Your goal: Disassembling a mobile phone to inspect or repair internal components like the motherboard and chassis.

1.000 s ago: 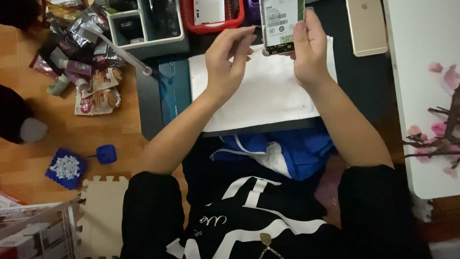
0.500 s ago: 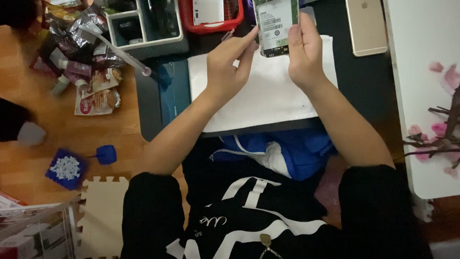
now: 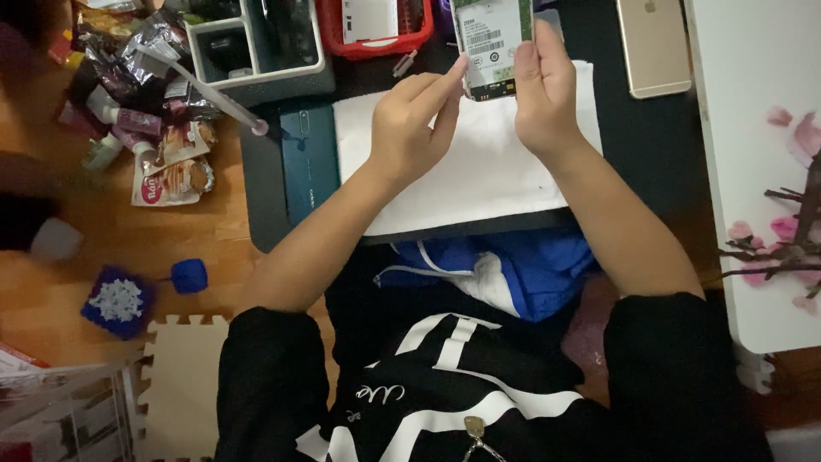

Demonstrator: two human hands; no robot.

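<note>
Head view: right hand (image 3: 545, 94) grips an opened phone (image 3: 493, 43) with its back cover off, above a white cloth (image 3: 479, 171); left hand (image 3: 410, 128) with fingers together, fingertips touching the phone's lower left edge; gold phone (image 3: 652, 44) lies face down, well apart to the right; red tray (image 3: 376, 34) to the left.

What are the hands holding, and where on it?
An opened phone: right hand grips its lower right edge, and left hand fingers touch its lower left edge.

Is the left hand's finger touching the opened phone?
Touching. In the head view, the left hand has its fingertip against the edge of the opened phone, which the right hand holds.
</note>
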